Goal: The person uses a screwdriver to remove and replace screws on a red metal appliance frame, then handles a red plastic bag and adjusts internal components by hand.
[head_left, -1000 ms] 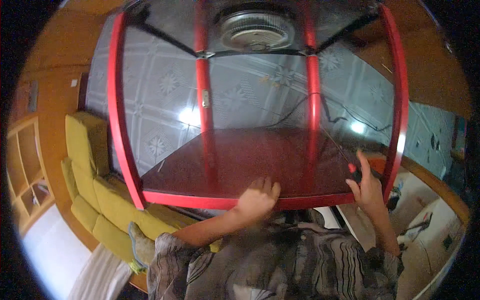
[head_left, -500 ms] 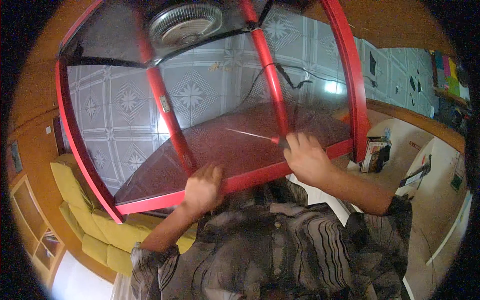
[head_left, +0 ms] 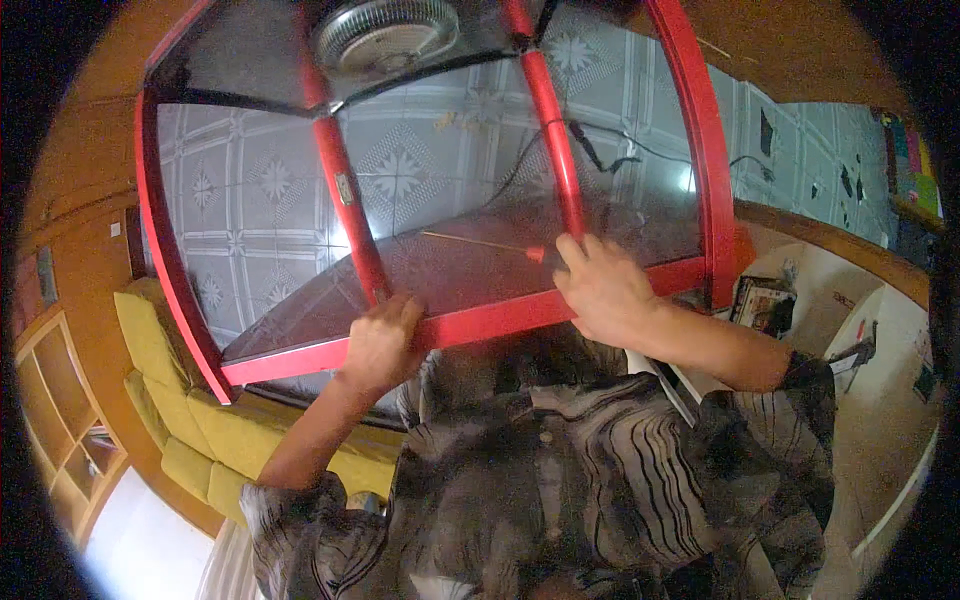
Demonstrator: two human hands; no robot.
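Note:
In front of me stands a red-framed piece of furniture with dark see-through panels (head_left: 480, 290). My left hand (head_left: 380, 345) is closed over the near red rail (head_left: 490, 325), beside the foot of the left red post (head_left: 347, 195). My right hand (head_left: 605, 290) holds a screwdriver (head_left: 536, 255) with a red and dark handle. Its long thin shaft points left above the dark panel, the tip touching no post. That hand is by the lower end of the right red post (head_left: 552, 135), its heel near the rail.
A round ribbed silvery object (head_left: 385, 38) appears behind the upper panel. Dark cables (head_left: 590, 150) lie on the patterned tile floor (head_left: 265, 185). To the left is a yellow sofa (head_left: 230, 430); a white surface (head_left: 810, 275) with small things on it is at right.
The view has shifted, so the furniture and sofa sit higher in the picture. My right hand and the screwdriver have moved slightly left against the posts; my left hand keeps to the rail.

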